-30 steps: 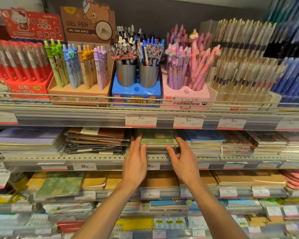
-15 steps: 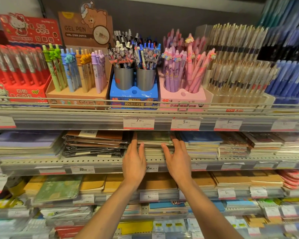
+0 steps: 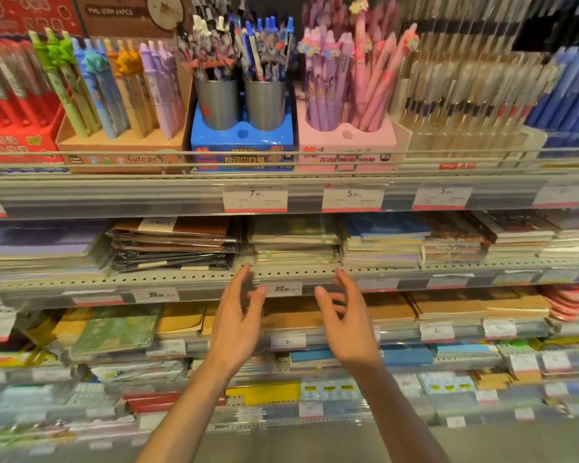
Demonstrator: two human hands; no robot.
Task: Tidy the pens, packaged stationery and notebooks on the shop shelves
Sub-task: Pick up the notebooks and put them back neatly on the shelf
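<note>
A: Notebooks (image 3: 293, 240) first — the greenish stack on the second shelf, directly below the blue pen stand (image 3: 242, 142). In the head view it lies flat with its spines toward us, long axis running left to right along the shelf edge (image 3: 181, 278).

B: And the hands?

A: Both are in front of that shelf and slightly below it. The left hand (image 3: 236, 317) has its fingers extended upward, the tips close to the shelf lip just under the stack's left corner. The right hand (image 3: 346, 324) has loosely bent fingers with the thumb apart. Neither holds anything, and neither touches the stack.

B: Which one is nearer?

A: The left, I'd judge; its fingertips (image 3: 247, 272) sit almost at the lip, while the right's are lower and under the stack's right end. The picture is smeared with motion blur, so I can't tell whether the left fingertips actually graze the metal.

B: So the stack lies up and forward from both palms.

A: Yes, and between them, one hand per end. Squaring it further would probably mean reaching up and in, pressing both short sides. The wrapped dark notebooks (image 3: 173, 243) beside it look more splayed, a likely next candidate.
</note>
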